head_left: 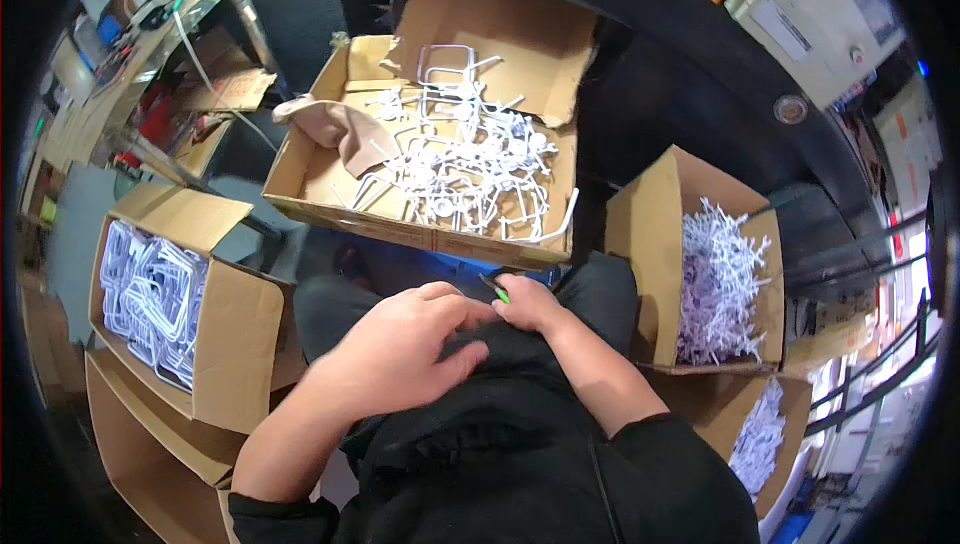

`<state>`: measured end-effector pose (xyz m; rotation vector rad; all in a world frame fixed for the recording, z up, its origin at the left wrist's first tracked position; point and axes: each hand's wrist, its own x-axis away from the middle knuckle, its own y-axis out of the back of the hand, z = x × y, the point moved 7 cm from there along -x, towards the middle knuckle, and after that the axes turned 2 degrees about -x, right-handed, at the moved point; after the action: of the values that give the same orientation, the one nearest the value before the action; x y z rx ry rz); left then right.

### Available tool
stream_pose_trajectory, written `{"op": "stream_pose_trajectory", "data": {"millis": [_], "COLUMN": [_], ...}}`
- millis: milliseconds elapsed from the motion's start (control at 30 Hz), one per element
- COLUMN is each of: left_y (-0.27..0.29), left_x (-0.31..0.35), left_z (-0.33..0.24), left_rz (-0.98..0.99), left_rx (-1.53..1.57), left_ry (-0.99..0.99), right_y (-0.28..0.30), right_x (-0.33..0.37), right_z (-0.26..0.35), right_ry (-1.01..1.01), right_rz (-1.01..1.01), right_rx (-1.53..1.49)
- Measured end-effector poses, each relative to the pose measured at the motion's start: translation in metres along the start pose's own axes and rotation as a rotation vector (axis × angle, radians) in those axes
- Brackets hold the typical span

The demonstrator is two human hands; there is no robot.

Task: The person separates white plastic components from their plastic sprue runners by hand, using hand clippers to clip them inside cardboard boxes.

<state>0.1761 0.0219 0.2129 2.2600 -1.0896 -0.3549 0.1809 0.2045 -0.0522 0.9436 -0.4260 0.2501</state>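
Note:
My left hand (410,334) hovers over my lap, its fingers stretched toward my right hand and its thumb apart. It appears to hold nothing. Just right of it, my right hand (530,305) is closed round a small tool with a black and green handle (501,294); its working end cannot be made out. Beyond both hands lies a shallow cardboard box (370,224). Tangled white bent-wire pieces (480,169) fill much of it, with a beige cloth or glove (345,134) at its left side.
On the left, a carton (235,344) holds white wire frames (155,294), above another open carton (140,454). To the right, a carton (645,274) contains small white branching pieces (720,289). Below it, another box holds more white pieces (760,439). A dark curved machine body (700,54) rises behind.

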Motion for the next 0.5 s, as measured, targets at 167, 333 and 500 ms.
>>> {"op": "stream_pose_trajectory", "data": {"millis": [167,333,500], "left_y": [-0.034,-0.022,-0.015], "left_x": [-0.015,-0.037,-0.066], "left_z": [0.055,0.114,0.168], "left_rz": [0.178,-0.087,-0.223], "left_rx": [0.076,0.332,0.684], "left_ry": [0.056,0.197,0.29], "right_y": [0.01,0.025,0.066], "right_x": [0.002,0.017,0.019], "right_z": [0.015,0.032,0.05], "right_ry": [0.1,0.277,0.371], "right_rz": [-0.048,-0.233,-0.382], "right_rx": [0.005,-0.093,-0.647]}}
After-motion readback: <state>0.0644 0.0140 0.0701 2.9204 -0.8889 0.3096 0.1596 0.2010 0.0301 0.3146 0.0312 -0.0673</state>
